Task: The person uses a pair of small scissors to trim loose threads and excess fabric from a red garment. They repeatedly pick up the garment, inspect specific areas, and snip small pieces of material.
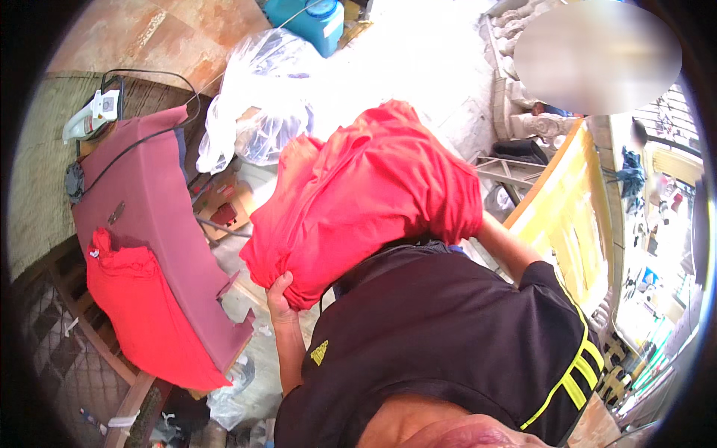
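A bunched red garment (373, 190) is spread between my arms in front of my body; its exact kind cannot be made out. My left hand (280, 295) is closed on its lower left edge, thumb on the outside. At the right end, my right forearm (508, 243) runs up to the cloth, and the folds hide that hand and its fingers. To my left, another red garment (138, 299) lies on a table covered in mauve cloth (157, 187), hanging over its near edge. A white iron (93, 116) with a dark cord rests at the table's far end.
Clear plastic bags (261, 97) with things inside stand on the floor ahead, near a blue container (310, 22). An upright yellow panel (564, 216) is on my right, beside a metal frame (511, 168). The iron's cord crosses the table's far corner.
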Demonstrator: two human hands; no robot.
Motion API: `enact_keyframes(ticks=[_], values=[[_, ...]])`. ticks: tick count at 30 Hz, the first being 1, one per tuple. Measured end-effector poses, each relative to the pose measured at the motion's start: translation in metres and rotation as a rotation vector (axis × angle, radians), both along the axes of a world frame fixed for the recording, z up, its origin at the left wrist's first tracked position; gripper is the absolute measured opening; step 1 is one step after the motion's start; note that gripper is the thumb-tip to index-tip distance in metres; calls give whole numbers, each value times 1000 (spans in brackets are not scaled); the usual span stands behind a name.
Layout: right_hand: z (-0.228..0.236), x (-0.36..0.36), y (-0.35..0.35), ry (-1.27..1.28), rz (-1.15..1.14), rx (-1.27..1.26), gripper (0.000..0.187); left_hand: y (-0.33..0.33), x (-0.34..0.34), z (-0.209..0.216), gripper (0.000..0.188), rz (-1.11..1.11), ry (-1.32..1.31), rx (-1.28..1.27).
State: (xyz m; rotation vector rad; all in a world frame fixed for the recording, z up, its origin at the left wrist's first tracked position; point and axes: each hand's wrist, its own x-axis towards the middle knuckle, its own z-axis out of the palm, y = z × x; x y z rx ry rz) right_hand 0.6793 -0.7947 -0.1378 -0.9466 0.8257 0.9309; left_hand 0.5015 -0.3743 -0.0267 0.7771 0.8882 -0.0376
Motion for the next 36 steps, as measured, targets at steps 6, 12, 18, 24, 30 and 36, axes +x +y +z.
enact_keyframes(ticks=[6, 12, 18, 24, 30, 36], values=[[21, -10, -21, 64, -385, 438, 56, -3, -15, 2, 47, 61, 139, -7], [10, 11, 13, -4, -140, 222, 71, -31, 7, -12, 46, -86, 79, 29], [-5, 97, 55, -269, 237, -60, 27, -13, 110, 19, 54, -99, -127, 398], [302, 199, 61, -1382, 474, -300, 37, 57, 146, 219, 53, 175, -306, 880], [364, 292, 31, -1943, 611, -423, 37, 83, 212, 331, 49, 459, -825, 1250], [105, 189, 30, -1670, 976, -853, 36, 56, 122, -51, 59, -237, -65, 1014]])
